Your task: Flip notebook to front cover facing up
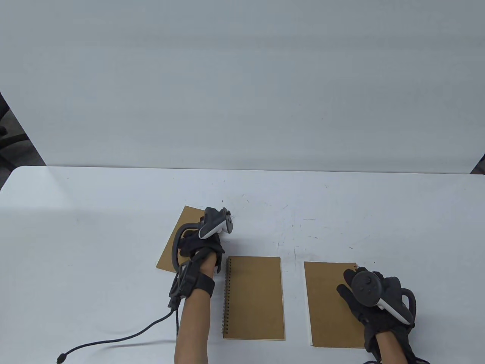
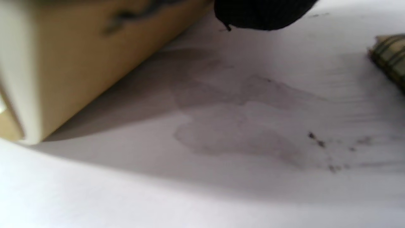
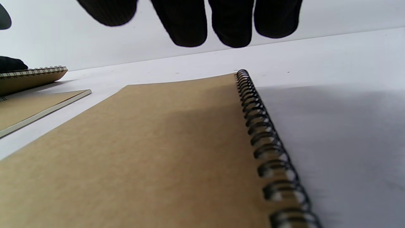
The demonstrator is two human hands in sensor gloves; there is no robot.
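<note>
Our left grip is on the far-left notebook, which lies at an angle on the white table. In the left wrist view this notebook's edge is raised off the table with shadow under it, and one gloved fingertip shows at the top. We cannot tell how the fingers close on it, since the tracker and the back of the hand cover them from above.

Our right grip lies open over the right notebook, whose spiral binding runs along its right side. In the right wrist view four gloved fingers hang spread above the brown cover; whether they touch it we cannot tell. This grip holds nothing.

Between the two sits a middle notebook, flat on the table, with its spiral along the left edge. It lies just beside our left forearm and apart from both other notebooks.

All three covers are plain brown. A dark cable trails from our left wrist across the table toward the lower left. Small dark scuff marks dot the table beyond the notebooks.
</note>
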